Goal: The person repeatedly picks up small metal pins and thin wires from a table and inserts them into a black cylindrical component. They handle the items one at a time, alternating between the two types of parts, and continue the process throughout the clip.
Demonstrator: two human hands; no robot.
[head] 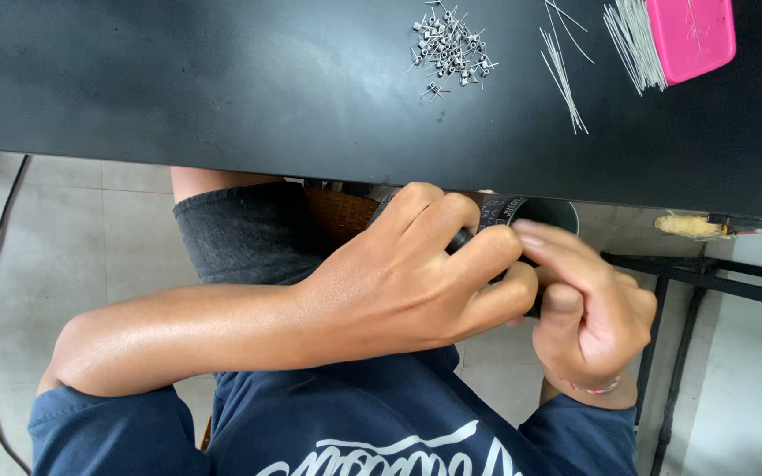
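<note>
Hands hiding small dark object

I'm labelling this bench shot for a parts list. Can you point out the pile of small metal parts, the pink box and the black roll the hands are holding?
pile of small metal parts (451, 46): head view, middle of the heap.
pink box (691, 35): head view, its flat pink top.
black roll (547, 214): head view, the dark rim above the fingers.

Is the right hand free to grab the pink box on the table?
Probably not right now. The right hand and the left hand are both wrapped around a black roll below the table edge; the pink box lies far off on top.
</note>
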